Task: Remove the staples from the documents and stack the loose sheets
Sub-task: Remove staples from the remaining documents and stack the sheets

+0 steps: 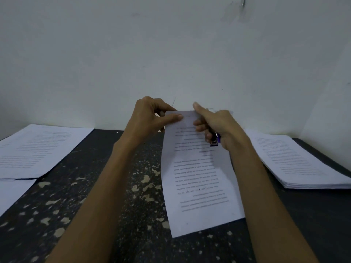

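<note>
Pinching the top left corner of the document (199, 177) at frame centre, the left hand (150, 114) is holding its far edge up off the table (114, 186) while the near edge is resting on it. The right hand (216, 126) is gripping a purple tool (215, 140) in curled fingers, index finger (199, 109) lying straight along the top right edge. A thick stack (296, 160) is sitting at right, looser sheets (36, 149) at left, both well apart from the document, leaving bare table between.
</note>
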